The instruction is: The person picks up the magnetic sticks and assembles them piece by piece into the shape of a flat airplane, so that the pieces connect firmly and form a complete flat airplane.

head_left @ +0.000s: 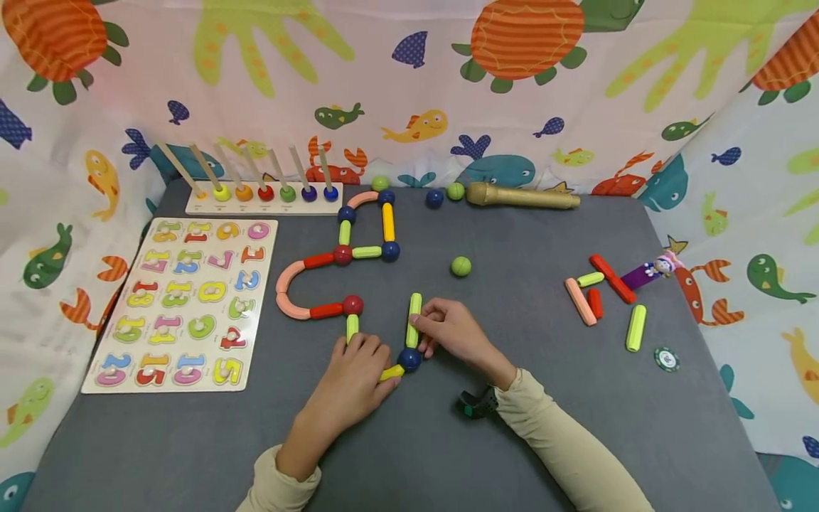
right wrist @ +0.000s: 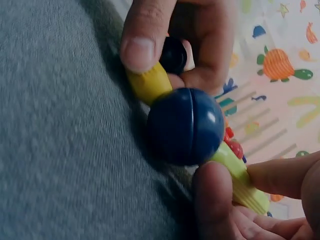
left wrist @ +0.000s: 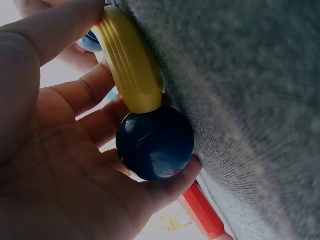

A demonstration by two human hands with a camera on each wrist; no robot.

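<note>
My left hand grips a yellow curved magnetic rod, thumb along it and fingers around the far side. At one end of that rod sits a dark blue ball, touched by the left little finger and hidden under the hand in the head view. Another blue ball joins the rod's other end. From this ball a light green rod points away, pinched between thumb and fingers of my right hand. A green rod runs from a red ball toward the left hand.
Further back, the chain continues through a pink curved rod into a loop with a yellow rod. A number puzzle board lies left, a peg stand behind it. Loose rods and a token lie right.
</note>
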